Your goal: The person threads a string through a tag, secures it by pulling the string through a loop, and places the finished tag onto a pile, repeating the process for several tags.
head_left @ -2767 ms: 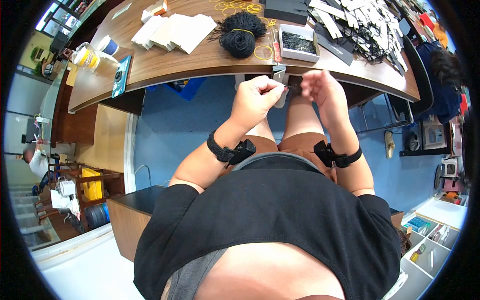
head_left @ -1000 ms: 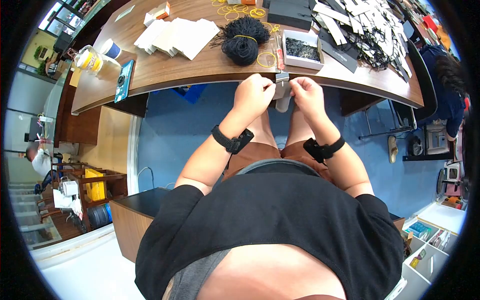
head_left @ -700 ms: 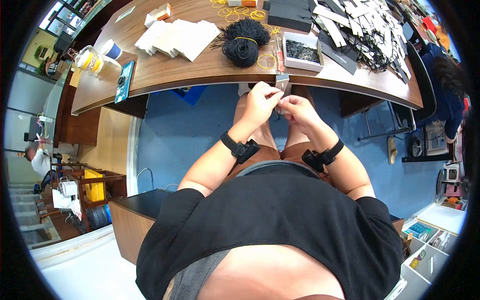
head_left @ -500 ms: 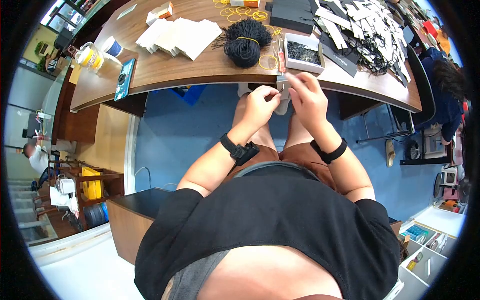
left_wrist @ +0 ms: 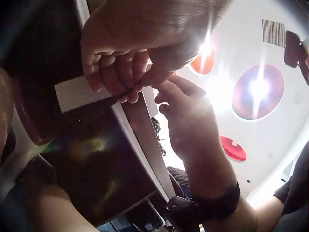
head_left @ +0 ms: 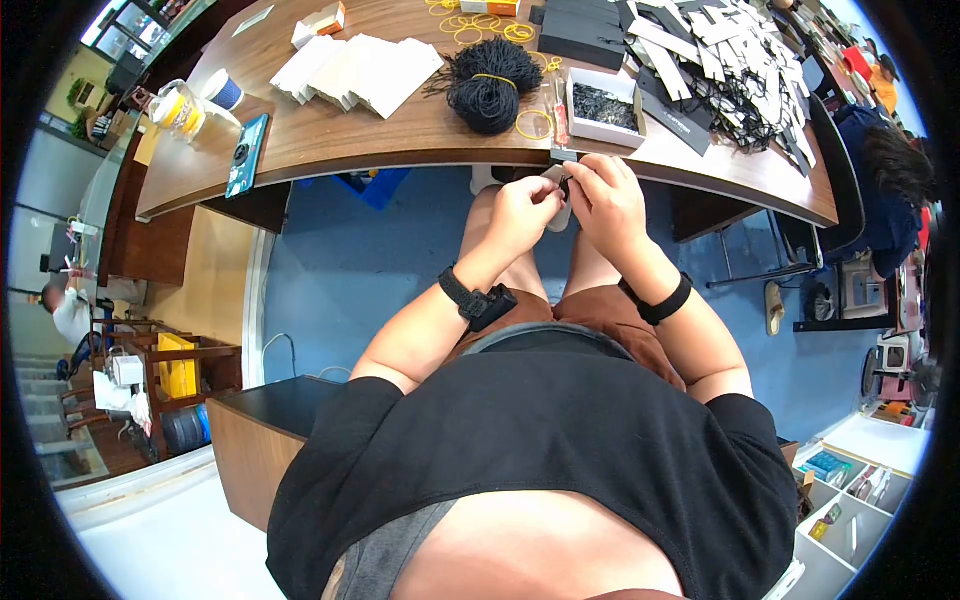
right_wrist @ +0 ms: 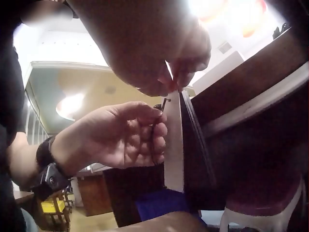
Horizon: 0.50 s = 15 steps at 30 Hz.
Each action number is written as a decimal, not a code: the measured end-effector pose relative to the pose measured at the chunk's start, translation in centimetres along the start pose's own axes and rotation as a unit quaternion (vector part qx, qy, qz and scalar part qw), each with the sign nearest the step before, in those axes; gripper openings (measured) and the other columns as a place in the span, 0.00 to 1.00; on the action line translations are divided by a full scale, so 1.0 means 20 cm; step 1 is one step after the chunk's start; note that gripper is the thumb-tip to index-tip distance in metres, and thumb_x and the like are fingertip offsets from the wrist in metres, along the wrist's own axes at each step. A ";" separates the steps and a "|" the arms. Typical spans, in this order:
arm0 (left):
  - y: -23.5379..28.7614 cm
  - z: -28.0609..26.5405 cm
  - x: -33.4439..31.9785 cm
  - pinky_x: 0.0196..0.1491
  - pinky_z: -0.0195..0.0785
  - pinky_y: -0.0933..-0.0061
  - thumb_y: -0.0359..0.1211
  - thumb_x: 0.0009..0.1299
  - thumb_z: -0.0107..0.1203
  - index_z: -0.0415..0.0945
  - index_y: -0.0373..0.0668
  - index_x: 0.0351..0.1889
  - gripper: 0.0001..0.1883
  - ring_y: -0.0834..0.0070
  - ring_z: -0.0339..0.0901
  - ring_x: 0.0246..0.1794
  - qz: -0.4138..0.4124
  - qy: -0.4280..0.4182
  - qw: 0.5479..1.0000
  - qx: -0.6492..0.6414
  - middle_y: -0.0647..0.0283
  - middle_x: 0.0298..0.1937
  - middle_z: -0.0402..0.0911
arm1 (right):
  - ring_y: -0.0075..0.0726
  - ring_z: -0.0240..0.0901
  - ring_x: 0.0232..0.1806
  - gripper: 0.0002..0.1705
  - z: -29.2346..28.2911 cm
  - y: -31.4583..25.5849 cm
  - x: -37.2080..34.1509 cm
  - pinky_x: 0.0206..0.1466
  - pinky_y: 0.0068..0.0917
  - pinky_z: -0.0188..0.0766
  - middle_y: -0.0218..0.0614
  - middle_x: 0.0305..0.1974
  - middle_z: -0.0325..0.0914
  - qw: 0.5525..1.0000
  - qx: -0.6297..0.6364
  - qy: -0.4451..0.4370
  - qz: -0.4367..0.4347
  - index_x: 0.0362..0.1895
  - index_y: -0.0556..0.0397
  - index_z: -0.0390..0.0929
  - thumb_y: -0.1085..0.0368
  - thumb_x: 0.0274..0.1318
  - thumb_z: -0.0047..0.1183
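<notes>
In the right wrist view, a narrow white strip [right_wrist: 174,145] with a small hole near its upper end hangs beside the table edge. The left hand [right_wrist: 123,137] pinches a thin black cord [right_wrist: 153,135] between thumb and forefinger, close to that hole. Above it, the right hand [right_wrist: 169,53] has its fingertips together at the strip's top and appears to pinch it. In the head view, the left hand [head_left: 522,215] and right hand [head_left: 608,205] meet just below a grey metal piece [head_left: 563,156] on the table's front edge. Their fingers partly hide the cord.
On the table [head_left: 400,145] lie a black yarn bundle [head_left: 488,90], a white box of small black pieces [head_left: 605,108], white cards [head_left: 360,75], yellow bands and a heap of tags [head_left: 735,60]. A phone [head_left: 247,155] and a clear jug [head_left: 180,112] stand left.
The right hand, raised near the table edge with its fingers spread half a second ago, has come down against the left fingertips. The left hand has barely moved.
</notes>
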<state>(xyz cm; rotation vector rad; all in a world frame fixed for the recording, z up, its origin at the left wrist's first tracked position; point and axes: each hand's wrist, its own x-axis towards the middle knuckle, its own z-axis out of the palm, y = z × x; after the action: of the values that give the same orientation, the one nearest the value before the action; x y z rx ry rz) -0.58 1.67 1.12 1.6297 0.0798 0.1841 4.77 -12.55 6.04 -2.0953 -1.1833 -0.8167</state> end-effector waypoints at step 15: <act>0.02 -0.01 0.01 0.35 0.67 0.80 0.27 0.65 0.51 0.78 0.32 0.36 0.07 0.84 0.74 0.30 0.002 -0.011 0.999 0.030 0.66 0.30 0.80 | 0.46 0.70 0.33 0.10 0.00 -0.02 0.02 0.38 0.36 0.68 0.39 0.32 0.71 0.998 0.046 0.001 0.040 0.31 0.55 0.74 0.74 0.38 0.56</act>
<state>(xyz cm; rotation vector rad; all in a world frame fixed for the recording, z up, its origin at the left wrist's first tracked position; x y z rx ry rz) -0.53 1.87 1.56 1.6911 0.0655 0.1688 4.65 -12.13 6.38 -2.0524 -1.1072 -0.7128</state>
